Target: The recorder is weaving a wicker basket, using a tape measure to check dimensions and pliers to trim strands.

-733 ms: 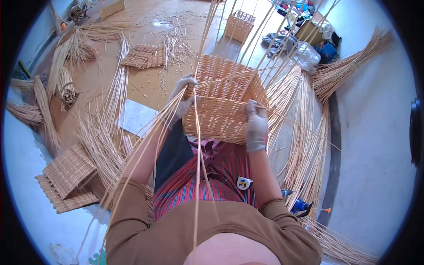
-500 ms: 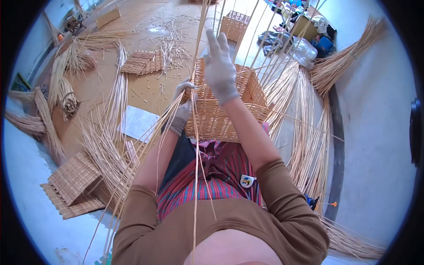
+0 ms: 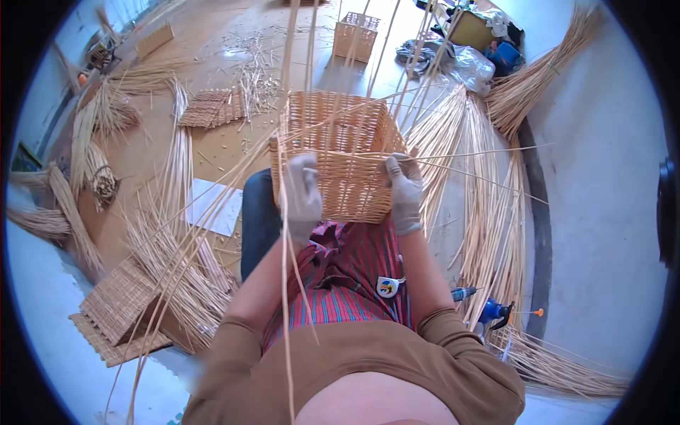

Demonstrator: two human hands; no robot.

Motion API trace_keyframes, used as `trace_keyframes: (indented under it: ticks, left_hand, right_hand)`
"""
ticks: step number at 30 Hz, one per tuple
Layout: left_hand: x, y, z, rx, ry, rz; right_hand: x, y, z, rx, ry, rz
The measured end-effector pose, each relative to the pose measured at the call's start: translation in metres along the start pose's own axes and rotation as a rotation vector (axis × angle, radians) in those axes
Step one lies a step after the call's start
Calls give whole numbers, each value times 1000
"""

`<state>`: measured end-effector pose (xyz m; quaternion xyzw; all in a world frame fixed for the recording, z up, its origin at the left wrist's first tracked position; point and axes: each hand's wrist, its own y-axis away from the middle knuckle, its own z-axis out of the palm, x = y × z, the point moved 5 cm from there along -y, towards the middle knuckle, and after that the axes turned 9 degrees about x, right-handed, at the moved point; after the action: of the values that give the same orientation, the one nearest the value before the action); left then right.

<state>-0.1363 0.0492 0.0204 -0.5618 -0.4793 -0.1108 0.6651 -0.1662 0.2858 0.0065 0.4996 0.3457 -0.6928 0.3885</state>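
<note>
A brown sleeve (image 3: 453,354) and a striped apron (image 3: 347,283) are seen at the lower edge, with a small round tape measure (image 3: 387,286) lying on the apron. A wicker basket (image 3: 340,152) is held on the lap, just beyond the apron, its open top turned away from the person. The left hand (image 3: 303,197), gloved, is laid flat against the near left corner of the basket, fingers curled over upright stakes (image 3: 285,234). The right hand (image 3: 406,193), also gloved, is closed on the near right corner, where a thin cane (image 3: 467,157) is pinched and runs off to the right. The two hands are set apart, one at each side of the near wall.

A blue tool (image 3: 492,312) lies on the floor (image 3: 602,212) to the right of the lap. Long bundles of cane (image 3: 489,205) are spread beside it. To the left, woven mats (image 3: 117,312) and a white sheet (image 3: 212,205) are seen among loose canes. Farther off, another mat (image 3: 209,108) lies on the floor, and a second, smaller basket (image 3: 356,35) stands near the top edge.
</note>
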Motion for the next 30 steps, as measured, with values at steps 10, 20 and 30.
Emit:
trace_keyframes:
  ticks: [10, 20, 30]
  left_hand:
    - [0, -45, 43, -322, -466, -256]
    - [52, 12, 103, -437, -777, 355]
    - [63, 3, 87, -443, -287, 352]
  right_hand:
    - [-106, -42, 107, -211, 312, -560]
    - [-110, -30, 9, 132, 923, -884]
    - [-63, -45, -27, 153, 1045, -764]
